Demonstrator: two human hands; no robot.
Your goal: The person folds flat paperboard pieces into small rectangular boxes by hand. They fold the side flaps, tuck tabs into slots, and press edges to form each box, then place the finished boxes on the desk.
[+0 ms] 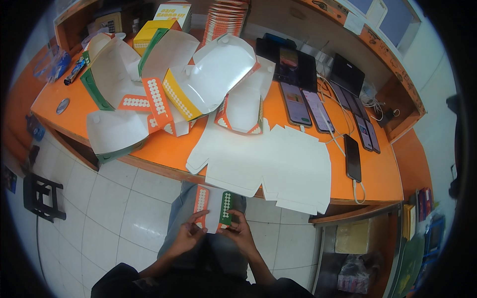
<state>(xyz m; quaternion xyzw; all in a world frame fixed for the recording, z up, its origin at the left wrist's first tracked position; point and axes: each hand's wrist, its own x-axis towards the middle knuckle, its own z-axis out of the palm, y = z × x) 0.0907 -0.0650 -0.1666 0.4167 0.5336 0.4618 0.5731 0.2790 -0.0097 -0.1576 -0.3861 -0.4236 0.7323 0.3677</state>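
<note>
Over my lap, below the desk's front edge, I hold a partly folded cardboard food box. Its inside is white; the left flap is orange with pale dots and the right flap is green. My left hand pinches the lower end of the orange flap. On the other side, my right hand grips the lower end of the green flap. Flat white cardboard blanks lie just beyond, overhanging the desk edge. Farther left is a heap of opened box trays, including a yellow-sided tray and a green-sided tray.
An orange desk spans the view. Several phones stand on its right side, among them a dark phone on a white cable. Behind the heap rises a stack of orange cartons. A black stool sits on the tiled floor, left.
</note>
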